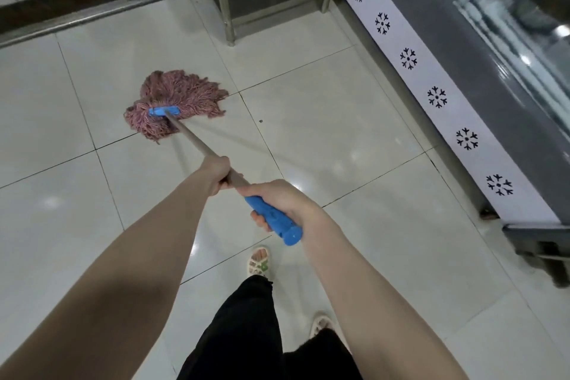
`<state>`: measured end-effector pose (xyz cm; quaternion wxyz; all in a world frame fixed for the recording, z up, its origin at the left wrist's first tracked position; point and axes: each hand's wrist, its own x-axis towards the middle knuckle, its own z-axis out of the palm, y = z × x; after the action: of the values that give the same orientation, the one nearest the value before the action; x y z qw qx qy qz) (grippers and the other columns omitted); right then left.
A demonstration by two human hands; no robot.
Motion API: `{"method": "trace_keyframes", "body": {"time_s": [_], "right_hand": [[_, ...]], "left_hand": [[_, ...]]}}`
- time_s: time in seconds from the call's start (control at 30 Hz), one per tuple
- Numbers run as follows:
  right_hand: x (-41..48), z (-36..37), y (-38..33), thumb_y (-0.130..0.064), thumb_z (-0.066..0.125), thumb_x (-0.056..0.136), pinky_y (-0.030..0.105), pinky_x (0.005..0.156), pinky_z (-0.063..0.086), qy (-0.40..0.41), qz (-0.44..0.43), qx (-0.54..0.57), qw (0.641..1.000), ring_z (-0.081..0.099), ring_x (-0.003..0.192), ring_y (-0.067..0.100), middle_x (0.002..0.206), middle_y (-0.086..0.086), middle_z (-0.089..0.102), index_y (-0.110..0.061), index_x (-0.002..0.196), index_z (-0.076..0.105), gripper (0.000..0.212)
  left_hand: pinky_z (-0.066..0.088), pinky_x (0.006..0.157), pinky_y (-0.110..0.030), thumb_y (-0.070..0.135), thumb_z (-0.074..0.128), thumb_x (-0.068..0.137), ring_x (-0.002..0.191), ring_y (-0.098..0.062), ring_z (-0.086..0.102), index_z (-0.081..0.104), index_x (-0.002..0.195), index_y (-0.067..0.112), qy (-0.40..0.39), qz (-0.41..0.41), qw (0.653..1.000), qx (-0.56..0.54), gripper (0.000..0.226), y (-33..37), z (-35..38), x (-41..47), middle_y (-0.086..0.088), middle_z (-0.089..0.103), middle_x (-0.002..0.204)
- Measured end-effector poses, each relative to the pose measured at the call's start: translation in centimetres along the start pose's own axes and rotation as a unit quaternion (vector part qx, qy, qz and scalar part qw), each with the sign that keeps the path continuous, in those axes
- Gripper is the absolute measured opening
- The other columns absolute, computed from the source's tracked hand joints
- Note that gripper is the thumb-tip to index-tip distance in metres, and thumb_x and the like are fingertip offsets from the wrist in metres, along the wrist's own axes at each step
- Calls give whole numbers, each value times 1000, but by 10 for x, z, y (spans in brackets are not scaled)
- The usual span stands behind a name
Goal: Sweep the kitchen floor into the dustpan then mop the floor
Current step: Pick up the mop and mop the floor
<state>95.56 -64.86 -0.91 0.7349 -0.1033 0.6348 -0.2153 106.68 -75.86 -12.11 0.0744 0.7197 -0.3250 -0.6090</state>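
While spread on floor (339,95), found mop (177,92) clasped mid-shaft by left hand (217,174), at blue grip (274,220) by right hand (288,199).

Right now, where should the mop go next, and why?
Probably a short sweep to the right. The pink mop head lies on the tiled floor, and a small dark speck sits just right of it. The left hand grips the pole and the right hand grips the blue handle end, so both can swing it across.
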Motion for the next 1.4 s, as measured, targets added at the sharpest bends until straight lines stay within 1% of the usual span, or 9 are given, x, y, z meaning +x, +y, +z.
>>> {"method": "trace_keyframes", "body": {"time_s": [0.1, 0.27, 0.43, 0.57, 0.7, 0.83, 0.9, 1.07, 1.4], "right_hand": [[-22, -33, 28, -29, 65, 89, 14, 34, 38, 19, -4, 11, 1000, 46, 31, 8, 62, 7, 50, -5, 101, 52, 30], [-79, -96, 102, -39, 71, 82, 14, 36, 36, 70, -11, 19, 997, 45, 32, 9, 63, 6, 49, -6, 97, 55, 39], [-150, -173, 204, -39, 70, 82, 17, 38, 37, 121, -16, 45, 991, 45, 37, 10, 61, 7, 51, -9, 90, 57, 34], [-201, -221, 281, -36, 68, 86, 17, 36, 37, 163, -12, 90, 983, 44, 36, 11, 58, 8, 52, -7, 91, 57, 31], [-243, -253, 337, -34, 66, 88, 18, 35, 38, 206, -4, 148, 967, 44, 35, 11, 57, 8, 53, -8, 87, 56, 27], [-266, -265, 373, -31, 64, 90, 18, 34, 38, 237, -13, 217, 947, 44, 34, 12, 56, 9, 52, -8, 85, 54, 26], [-267, -262, 384, -31, 63, 91, 17, 34, 38, 241, -12, 230, 943, 44, 33, 12, 56, 9, 51, -8, 84, 52, 27], [-260, -236, 401, -29, 59, 94, 16, 35, 38, 210, -5, 237, 948, 43, 31, 13, 60, 10, 47, -9, 93, 46, 24], [-255, -142, 442, -31, 63, 91, 19, 36, 41, 147, 9, 174, 974, 45, 34, 13, 59, 10, 51, -7, 89, 48, 28]], "left_hand": [[51, 37, -23, 2, 26, 99, 64, -17, 60, 35, 132, -5, -22, 6, 1000, -5, 35, -15, 42, -26, -13, 54, 79], [53, 48, -26, 4, 25, 100, 63, -17, 62, 33, 124, 3, -66, 31, 997, 9, 26, -59, 130, -83, -12, 52, 79], [54, 57, -30, 4, 26, 99, 65, -20, 62, 33, 107, 4, -118, 47, 991, 42, 10, -123, 240, -158, -14, 55, 77], [56, 58, -30, 9, 29, 100, 73, -24, 65, 31, 130, -1, -171, 45, 982, 71, 32, -172, 322, -204, -13, 57, 80], [50, 45, -26, 13, 30, 101, 68, -20, 64, 20, 143, -2, -228, 55, 964, 123, 46, -207, 388, -247, -13, 58, 83], [58, 64, -32, 13, 30, 100, 83, -25, 67, 34, 133, -4, -266, 65, 946, 174, 37, -227, 428, -279, -17, 61, 97], [59, 70, -33, 14, 32, 101, 81, -25, 68, 38, 128, -4, -277, 65, 942, 180, 33, -236, 432, -286, -15, 62, 91], [53, 46, -26, 15, 35, 103, 61, -17, 64, 39, 128, -3, -269, 73, 948, 153, 31, -259, 407, -289, -12, 58, 79], [52, 43, -23, 9, 33, 102, 58, -21, 61, 40, 100, 1, -197, 84, 968, 134, 12, -319, 289, -304, -13, 55, 72]]}}
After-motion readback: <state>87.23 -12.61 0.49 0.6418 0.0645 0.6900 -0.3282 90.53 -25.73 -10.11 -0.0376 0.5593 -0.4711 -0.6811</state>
